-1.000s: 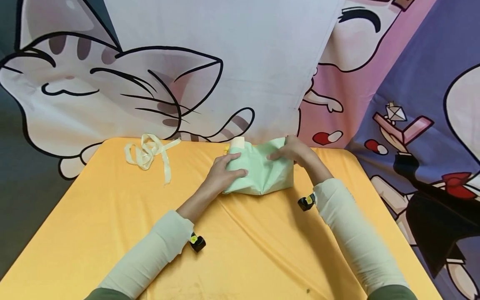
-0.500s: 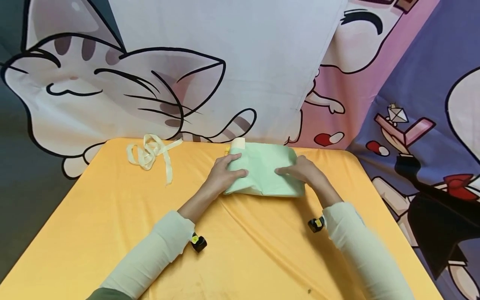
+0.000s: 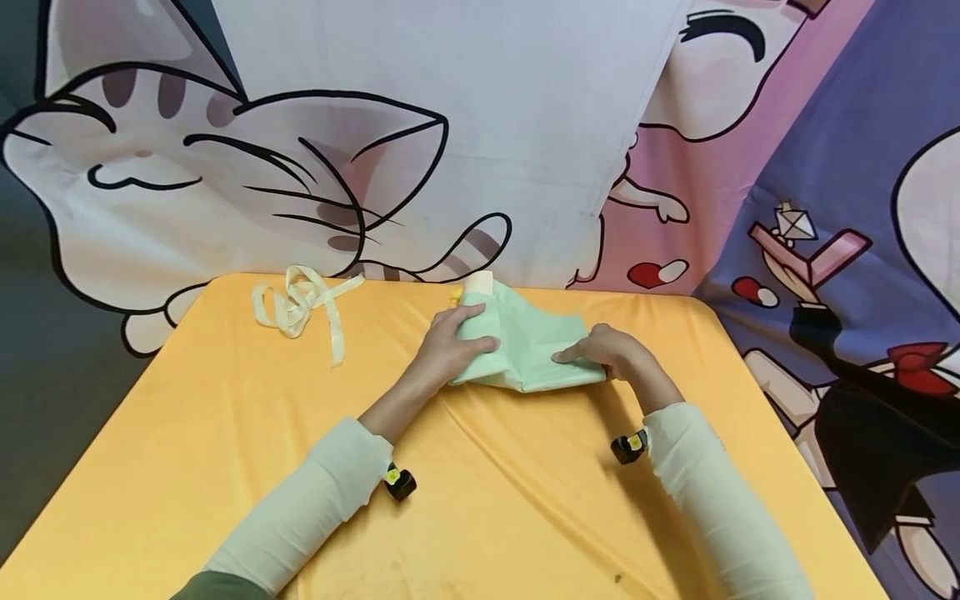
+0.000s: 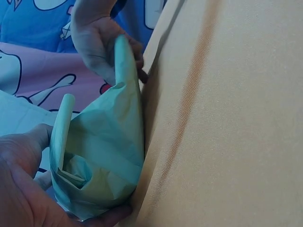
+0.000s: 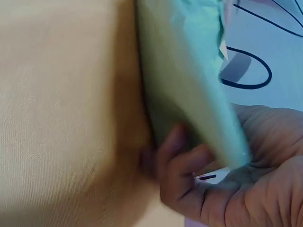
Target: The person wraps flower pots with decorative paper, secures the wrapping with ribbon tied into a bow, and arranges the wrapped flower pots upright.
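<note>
A piece of mint-green wrapping paper (image 3: pixel 528 337) is bent and creased at the middle of the table's far side. My left hand (image 3: pixel 444 350) grips its left end, thumb on the near face. My right hand (image 3: pixel 618 354) pinches the right end, thumb in front and fingers behind. In the left wrist view the near end of the paper (image 4: pixel 102 142) curves into a rounded, open fold. The right wrist view has the paper's other end blurred between thumb and fingers. A cream patch (image 3: pixel 478 283) shows at the upper left of the paper; what the folds contain is hidden.
A loose cream ribbon (image 3: pixel 294 310) lies tangled at the table's far left. Behind the left hand peeks a small yellow thing (image 3: pixel 456 296), too small to identify. The yellow-covered table (image 3: pixel 480 517) ends at a cloth backdrop (image 3: pixel 525 150) with cartoon drawings.
My right hand moved from the paper's upper right corner down and rightward. The right part of the paper flattened out, then folded down. My left hand kept its hold.
</note>
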`<move>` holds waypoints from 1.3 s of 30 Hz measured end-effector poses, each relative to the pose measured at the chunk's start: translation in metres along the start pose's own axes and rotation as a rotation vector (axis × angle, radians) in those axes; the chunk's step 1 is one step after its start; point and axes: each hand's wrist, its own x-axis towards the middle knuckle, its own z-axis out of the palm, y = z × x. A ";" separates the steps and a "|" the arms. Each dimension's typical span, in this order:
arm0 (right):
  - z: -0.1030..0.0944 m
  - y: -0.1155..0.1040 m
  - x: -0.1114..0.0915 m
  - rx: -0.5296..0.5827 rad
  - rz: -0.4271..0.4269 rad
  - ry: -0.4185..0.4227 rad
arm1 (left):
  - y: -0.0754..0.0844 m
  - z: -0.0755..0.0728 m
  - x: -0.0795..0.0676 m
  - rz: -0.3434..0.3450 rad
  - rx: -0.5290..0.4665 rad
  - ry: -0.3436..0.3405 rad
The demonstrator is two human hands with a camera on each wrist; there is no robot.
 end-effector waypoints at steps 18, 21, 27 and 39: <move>0.034 -0.072 -0.041 0.242 -0.298 0.230 | 0.002 -0.008 -0.004 0.002 -0.025 0.033; 0.039 -0.074 -0.043 0.257 -0.298 0.236 | 0.002 -0.009 -0.004 -0.003 -0.030 0.030; 0.042 -0.063 -0.030 0.465 -0.374 0.141 | 0.002 -0.008 -0.004 0.011 -0.037 0.019; 0.078 -0.016 0.023 0.832 -0.478 -0.003 | -0.006 0.000 -0.004 0.026 -0.103 -0.037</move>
